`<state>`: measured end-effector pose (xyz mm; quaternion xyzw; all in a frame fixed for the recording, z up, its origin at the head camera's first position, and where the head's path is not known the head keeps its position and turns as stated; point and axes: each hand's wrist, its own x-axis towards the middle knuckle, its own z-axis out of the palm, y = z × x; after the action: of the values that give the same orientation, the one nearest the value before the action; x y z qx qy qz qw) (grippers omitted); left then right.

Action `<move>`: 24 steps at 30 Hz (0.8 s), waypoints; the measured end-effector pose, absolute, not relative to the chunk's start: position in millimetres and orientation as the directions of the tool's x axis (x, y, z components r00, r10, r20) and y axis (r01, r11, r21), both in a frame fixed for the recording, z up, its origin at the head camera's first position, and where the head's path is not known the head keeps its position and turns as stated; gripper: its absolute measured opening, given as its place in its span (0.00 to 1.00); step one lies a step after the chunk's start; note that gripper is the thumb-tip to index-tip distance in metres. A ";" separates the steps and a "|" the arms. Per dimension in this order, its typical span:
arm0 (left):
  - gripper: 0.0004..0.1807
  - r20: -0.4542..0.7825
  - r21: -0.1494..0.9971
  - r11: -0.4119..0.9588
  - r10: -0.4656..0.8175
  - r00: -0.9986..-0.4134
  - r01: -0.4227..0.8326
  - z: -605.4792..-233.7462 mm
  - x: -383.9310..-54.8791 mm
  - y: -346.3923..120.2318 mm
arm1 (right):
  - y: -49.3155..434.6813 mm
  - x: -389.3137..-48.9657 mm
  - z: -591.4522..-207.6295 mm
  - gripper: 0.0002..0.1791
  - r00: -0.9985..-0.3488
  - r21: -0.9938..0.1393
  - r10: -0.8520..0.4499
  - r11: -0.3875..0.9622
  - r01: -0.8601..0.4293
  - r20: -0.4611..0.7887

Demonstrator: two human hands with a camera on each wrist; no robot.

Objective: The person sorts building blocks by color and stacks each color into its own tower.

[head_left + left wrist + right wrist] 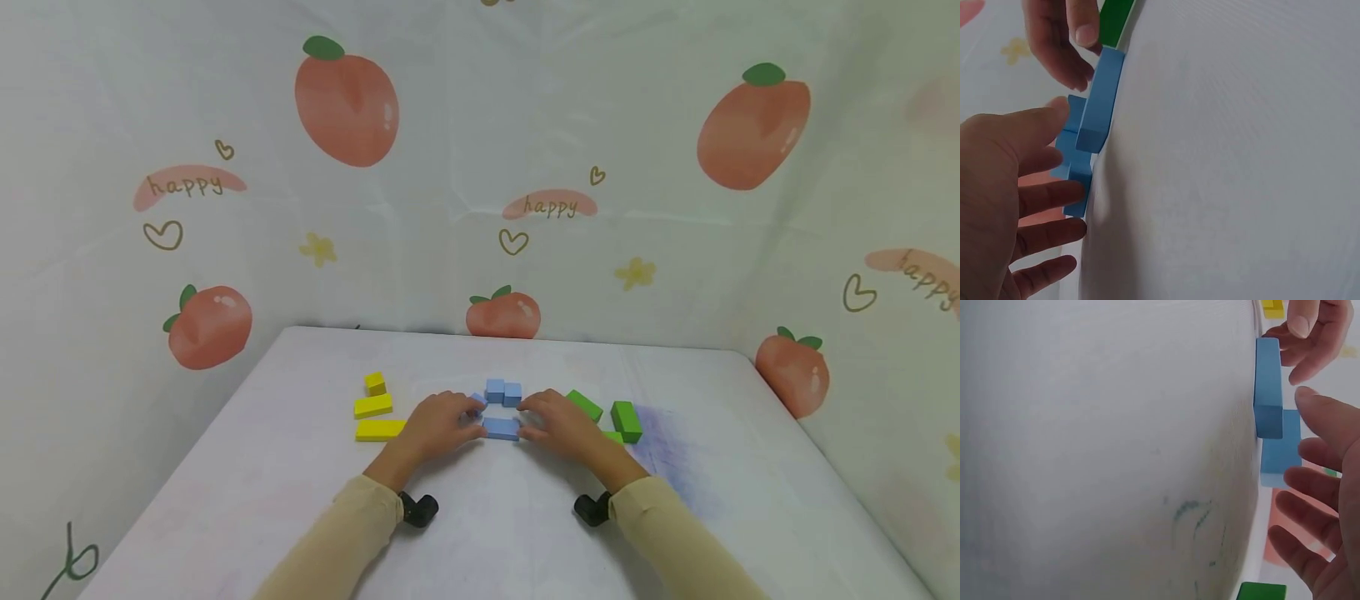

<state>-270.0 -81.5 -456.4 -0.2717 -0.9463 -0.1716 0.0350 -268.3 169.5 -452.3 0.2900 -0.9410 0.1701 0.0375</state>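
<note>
Both hands hover around a group of blue blocks in the middle of the table. A long blue block (pixel 501 428) lies nearest the person, between the two thumbs. Behind it stand two blue cubes (pixel 495 391), side by side, and another small blue block (pixel 477 402) partly covered by the left fingers. My left hand (pixel 442 425) has its fingers spread and loosely bent, the thumb by the long block's left end. My right hand (pixel 558 425) mirrors it at the right end. In the wrist views, gaps show between the fingers, with nothing gripped.
Left of the hands are a yellow cube (pixel 375 384), a shorter yellow block (pixel 372 406) and a long yellow block (pixel 379 430). Green blocks (pixel 626 422) lie on the right, some partly behind the right hand. A patterned cloth (pixel 420 275) hangs behind the white table (pixel 525 542).
</note>
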 end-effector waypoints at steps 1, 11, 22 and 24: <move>0.24 0.165 0.302 0.794 0.501 -0.850 0.527 -456.5 -269.9 -80.5 | 168.6 -268.5 -452.4 0.21 -0.829 -0.306 -0.533 0.772 -0.558 0.168; 0.21 0.165 0.270 0.814 0.487 -0.858 0.514 -459.8 -271.5 -74.6 | 162.0 -270.0 -455.0 0.19 -0.834 -0.310 -0.537 0.777 -0.548 0.126; 0.17 0.160 0.240 0.822 0.491 -0.856 0.517 -459.9 -272.7 -71.9 | 159.0 -270.3 -452.1 0.17 -0.860 -0.337 -0.504 0.799 -0.498 0.078; 0.17 0.159 0.246 0.822 0.488 -0.858 0.513 -460.2 -273.0 -71.8 | 158.5 -271.3 -452.4 0.17 -0.865 -0.345 -0.496 0.802 -0.488 0.073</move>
<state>-273.0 -71.8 -460.2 -0.2627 -0.9535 -0.1411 0.0443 -271.3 158.5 -452.4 0.2592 -0.9491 0.1788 -0.0104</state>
